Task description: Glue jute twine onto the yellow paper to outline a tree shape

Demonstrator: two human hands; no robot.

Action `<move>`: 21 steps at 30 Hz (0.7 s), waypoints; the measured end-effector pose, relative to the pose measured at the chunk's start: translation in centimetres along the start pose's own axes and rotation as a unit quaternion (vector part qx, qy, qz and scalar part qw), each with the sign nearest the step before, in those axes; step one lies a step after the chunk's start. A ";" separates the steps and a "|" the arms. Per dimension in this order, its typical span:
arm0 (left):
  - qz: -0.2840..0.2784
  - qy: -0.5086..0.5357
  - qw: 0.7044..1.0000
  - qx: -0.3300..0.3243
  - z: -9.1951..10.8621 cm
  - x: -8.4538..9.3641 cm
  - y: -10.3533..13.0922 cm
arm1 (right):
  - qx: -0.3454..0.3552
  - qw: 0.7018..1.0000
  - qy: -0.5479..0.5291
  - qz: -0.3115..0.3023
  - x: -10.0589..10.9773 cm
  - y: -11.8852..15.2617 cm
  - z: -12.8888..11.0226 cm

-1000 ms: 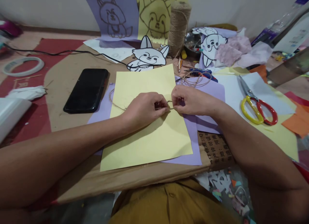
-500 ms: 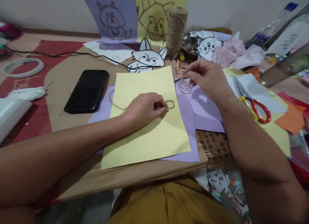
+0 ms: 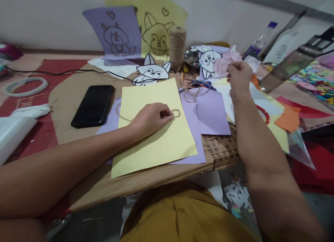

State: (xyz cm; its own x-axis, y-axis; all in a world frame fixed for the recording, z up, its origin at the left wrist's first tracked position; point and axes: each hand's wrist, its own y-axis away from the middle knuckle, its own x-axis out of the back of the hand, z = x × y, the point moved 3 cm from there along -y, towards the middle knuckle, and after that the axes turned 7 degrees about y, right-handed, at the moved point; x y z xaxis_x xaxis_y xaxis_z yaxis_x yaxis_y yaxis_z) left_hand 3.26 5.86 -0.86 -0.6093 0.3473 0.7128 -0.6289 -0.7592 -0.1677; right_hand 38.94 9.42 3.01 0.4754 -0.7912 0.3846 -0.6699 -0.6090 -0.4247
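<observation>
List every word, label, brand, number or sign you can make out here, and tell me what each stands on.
"执行标准:Q": sideways on the cardboard, near edge.
"生产许可证": same cardboard.
"产地:河南": same cardboard; the rest there is too blurred.
Heart sign, no words: upright purple sheet.
Second heart sign, no words: upright yellow sheet.
Too blurred to read: print on the white bottle and pale marks on the red area at left.

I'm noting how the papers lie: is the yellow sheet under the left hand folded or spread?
Spread: the yellow sheet lies open under the left hand, all four corners showing and no fold visible.
</observation>
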 end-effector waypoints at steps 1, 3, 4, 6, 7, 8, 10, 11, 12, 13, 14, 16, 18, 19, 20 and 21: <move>-0.001 -0.002 1.000 -0.002 0.0 0.0 0.0 | 0.010 1.000 0.008 -0.016 -0.5 0.4 0.1; -0.001 -0.004 1.000 -0.006 -0.1 0.0 0.0 | 0.035 0.998 0.016 -0.051 -1.3 1.3 0.1; 0.000 -0.004 1.000 -0.009 -0.1 -0.1 0.0 | 0.050 0.996 0.028 -0.069 -1.5 1.7 -0.1; 0.000 -0.001 1.000 -0.012 -0.2 -0.1 0.0 | 0.080 0.990 0.064 -0.093 -1.8 2.3 -0.4; -0.001 0.000 1.000 -0.013 -0.3 -0.1 0.0 | 0.092 0.987 0.086 -0.102 -1.7 2.5 -0.5; -0.001 0.001 1.000 -0.014 -0.3 -0.2 0.0 | 0.101 0.984 0.107 -0.105 -1.6 2.5 -0.5; -0.001 0.001 1.000 -0.016 -0.3 -0.2 0.0 | 0.108 0.980 0.131 -0.101 -1.2 2.3 -0.4; 0.000 0.002 1.000 -0.017 -0.3 -0.2 0.0 | 0.109 0.980 0.134 -0.094 -0.9 2.2 -0.3; 0.001 0.002 1.000 -0.017 -0.3 -0.1 0.0 | 0.109 0.981 0.134 -0.086 -0.7 2.1 -0.1; 0.000 0.002 1.000 -0.017 -0.2 -0.1 -0.1 | 0.107 0.982 0.131 -0.079 -0.4 2.0 0.2; -0.001 0.002 1.000 -0.016 -0.2 -0.1 -0.1 | 0.104 0.983 0.129 -0.075 -0.2 1.9 0.4; -0.003 0.001 1.000 -0.015 -0.2 -0.1 -0.1 | 0.090 0.981 0.151 -0.080 0.1 2.0 1.1; -0.003 -0.001 1.000 -0.014 -0.2 -0.1 -0.1 | 0.066 0.970 0.210 -0.107 0.2 2.2 1.6; -0.002 0.000 1.000 -0.015 -0.1 -0.1 -0.1 | 0.053 0.961 0.241 -0.126 0.1 2.4 1.8; -0.002 0.001 1.000 -0.017 -0.1 -0.1 -0.1 | 0.042 0.952 0.266 -0.146 -0.1 2.5 1.9; -0.002 0.004 1.000 -0.019 -0.1 -0.1 -0.1 | 0.034 0.944 0.284 -0.167 -0.3 2.7 1.9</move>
State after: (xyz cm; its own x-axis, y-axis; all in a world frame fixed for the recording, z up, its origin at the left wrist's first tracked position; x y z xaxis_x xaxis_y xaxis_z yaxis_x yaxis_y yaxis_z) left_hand 3.32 5.95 -1.04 -0.6109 0.3539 0.7082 -0.6483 -0.7370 -0.1910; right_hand 38.10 7.96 0.15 0.2576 -0.4092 0.8753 -0.4894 -0.8364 -0.2469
